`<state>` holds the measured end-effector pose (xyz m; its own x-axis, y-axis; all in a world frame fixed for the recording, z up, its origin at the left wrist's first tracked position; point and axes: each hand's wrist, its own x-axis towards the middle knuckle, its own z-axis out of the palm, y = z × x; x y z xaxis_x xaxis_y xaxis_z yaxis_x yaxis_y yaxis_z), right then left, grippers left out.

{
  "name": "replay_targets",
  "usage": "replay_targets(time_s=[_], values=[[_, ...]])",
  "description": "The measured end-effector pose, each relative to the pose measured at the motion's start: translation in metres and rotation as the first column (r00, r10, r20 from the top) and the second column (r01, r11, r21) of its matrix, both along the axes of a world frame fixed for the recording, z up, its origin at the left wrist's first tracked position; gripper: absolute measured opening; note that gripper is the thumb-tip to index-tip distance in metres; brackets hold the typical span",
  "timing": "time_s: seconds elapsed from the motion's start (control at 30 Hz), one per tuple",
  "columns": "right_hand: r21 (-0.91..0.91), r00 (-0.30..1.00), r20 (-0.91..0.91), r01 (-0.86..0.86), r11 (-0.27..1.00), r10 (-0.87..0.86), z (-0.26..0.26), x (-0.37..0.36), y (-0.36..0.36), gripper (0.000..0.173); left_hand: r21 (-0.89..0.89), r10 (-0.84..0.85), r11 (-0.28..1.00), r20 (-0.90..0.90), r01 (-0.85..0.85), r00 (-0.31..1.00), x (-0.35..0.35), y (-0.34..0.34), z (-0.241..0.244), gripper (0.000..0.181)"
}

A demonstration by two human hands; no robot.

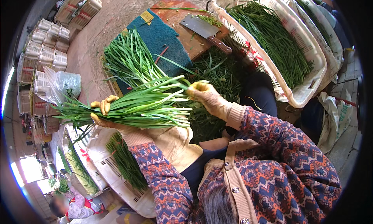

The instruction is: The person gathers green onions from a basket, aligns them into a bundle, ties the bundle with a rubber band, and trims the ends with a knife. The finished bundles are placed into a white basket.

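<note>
My left hand [105, 106], in a yellowed glove, grips a bunch of garlic chives [145, 107] by the leafy side, the pale stem ends pointing right. At those ends my gloved right hand [205, 95] pinches a chive stalk between thumb and fingers. Just beyond the bunch, a loose pile of garlic chives [131, 59] lies on a blue cloth-like mat [166, 43]. Farther off, a cleaver [201, 28] with a wooden handle rests on a reddish-brown board [186, 46], chopped green bits beside its blade.
A white plastic crate [316, 60] of chives stands at right. Another crate [102, 160] at lower left holds a tied bundle [128, 162]. Trimmed leaves [215, 69] litter the ground by my knee. Stacked crates [46, 55] and a clear plastic bag [68, 81] stand left; another person [81, 206] is lower left.
</note>
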<state>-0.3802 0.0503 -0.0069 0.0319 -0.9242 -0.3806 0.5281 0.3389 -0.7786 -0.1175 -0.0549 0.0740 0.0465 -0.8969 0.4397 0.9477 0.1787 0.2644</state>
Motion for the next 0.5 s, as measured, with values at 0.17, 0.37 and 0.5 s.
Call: replay_targets(time_s=[0.17,0.37,0.5], values=[[0.15,0.485,-0.834,-0.259,0.954,0.262,-0.058,-0.088,0.012,0.022,-0.005,0.068,0.998,-0.058,-0.068,0.996,0.02,0.0,-0.001,0.032],[-0.331,0.573,-0.812,-0.293,0.897,-0.113,0.014,-0.066,0.021,0.022,0.149,0.113,0.984,-0.068,-0.102,0.991,0.023,-0.002,-0.008,0.031],[-0.508,0.523,-0.822,-0.494,0.706,-0.225,0.1,-0.011,0.01,0.023,0.223,0.166,0.963,-0.049,-0.151,0.985,0.021,-0.008,-0.008,0.033]])
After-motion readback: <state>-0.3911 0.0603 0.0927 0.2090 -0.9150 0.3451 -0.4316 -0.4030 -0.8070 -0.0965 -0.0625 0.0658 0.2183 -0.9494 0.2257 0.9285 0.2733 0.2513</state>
